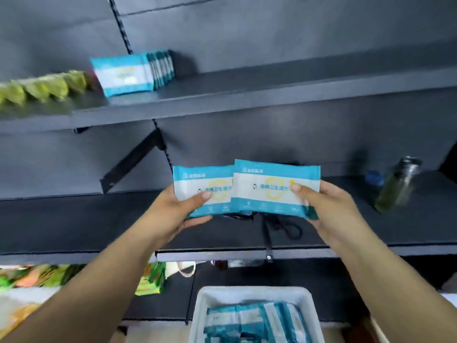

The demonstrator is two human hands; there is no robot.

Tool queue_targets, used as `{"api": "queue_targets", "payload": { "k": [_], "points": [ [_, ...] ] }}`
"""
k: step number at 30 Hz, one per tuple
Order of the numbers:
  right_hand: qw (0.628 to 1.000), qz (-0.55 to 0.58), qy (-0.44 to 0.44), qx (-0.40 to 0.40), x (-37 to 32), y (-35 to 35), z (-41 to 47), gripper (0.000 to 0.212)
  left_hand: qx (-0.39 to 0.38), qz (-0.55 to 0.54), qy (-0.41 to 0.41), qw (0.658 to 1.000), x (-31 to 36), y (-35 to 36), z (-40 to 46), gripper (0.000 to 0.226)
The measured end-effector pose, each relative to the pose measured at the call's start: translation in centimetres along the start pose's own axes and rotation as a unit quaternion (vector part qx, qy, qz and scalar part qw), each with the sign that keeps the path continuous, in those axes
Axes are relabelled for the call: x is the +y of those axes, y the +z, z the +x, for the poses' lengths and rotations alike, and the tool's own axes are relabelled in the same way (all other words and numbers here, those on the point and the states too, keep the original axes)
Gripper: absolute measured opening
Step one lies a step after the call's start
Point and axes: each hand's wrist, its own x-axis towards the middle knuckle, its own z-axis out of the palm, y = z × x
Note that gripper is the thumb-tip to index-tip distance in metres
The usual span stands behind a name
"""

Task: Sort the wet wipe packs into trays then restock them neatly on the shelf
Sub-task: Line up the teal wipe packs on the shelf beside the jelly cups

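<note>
Two blue-and-white wipe packs are held up side by side in front of the dark shelving, between the upper and lower shelves. The left pack [201, 189] is pinched by the left hand [173, 214], thumb on its face and fingers curled beneath its lower edge. The right pack [274, 186] overlaps the left one's edge and is gripped by the right hand [326, 209] in the same way, thumb on the front, fingers behind. On the upper shelf [247, 95] a row of packs [133, 73] stands upright, leaning slightly, just beside a line of green packets [42, 87] to its left. Below the hands, a white tray [252, 295] holds more packs [254, 320] lying flat in rows. On the lower shelf [74, 224] sit a bottle [398, 184], blurred, to the right, and scissors [286, 226] behind the held packs. Colourful packets [150, 278] lie lower left.
</note>
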Motion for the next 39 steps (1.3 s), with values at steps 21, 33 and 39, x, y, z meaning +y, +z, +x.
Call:
{"api": "queue_targets", "payload": {
  "k": [21,33,39],
  "points": [
    [0.957,-0.180,-0.217,-0.073,-13.6,17.7,8.3,0.017,0.085,0.013,0.160,0.983,15.8,-9.9,6.5,0.019],
    [0.981,-0.070,-0.178,0.039,-14.3,25.6,22.2,0.024,0.286,0.250,0.287,0.880,23.5,-16.3,21.8,0.035],
    [0.979,-0.096,-0.151,0.094,-13.0,27.7,29.1,0.033,0.276,0.243,0.259,0.893,24.6,-16.2,27.9,0.036]
  ]
}}
